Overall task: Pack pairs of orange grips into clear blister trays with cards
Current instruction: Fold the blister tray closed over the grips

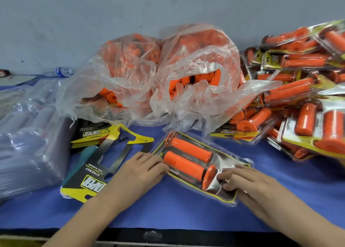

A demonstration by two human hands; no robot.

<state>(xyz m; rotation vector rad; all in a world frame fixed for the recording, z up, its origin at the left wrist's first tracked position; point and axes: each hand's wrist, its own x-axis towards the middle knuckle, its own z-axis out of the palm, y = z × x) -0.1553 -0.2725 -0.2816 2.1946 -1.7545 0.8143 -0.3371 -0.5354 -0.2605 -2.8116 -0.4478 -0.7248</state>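
A blue cloth-covered table (168, 213) stands against a plain grey wall (112, 13). At its middle, near the front edge, lies a clear tray (203, 144) over a yellow-and-black card, set slantwise: its long axis runs from far left to near right. Two orange grips lie in it side by side along that axis. The near grip (183, 165) has its wide flange at the near-right end. The far grip (192, 149) shows a dark, speckled end at the far left.

Behind are two plastic bags of loose grips (196, 63), at the right a heap of packed trays (298, 90), and at the left loose cards (97, 174) and a stack of empty trays (28, 134).

The left hand (141, 167) lies palm down, fingers nearly straight and together, pressing the tray's left end. The right hand (248, 179) rests palm down on the right end, fingers slightly spread, tips on the plastic beside the flange.
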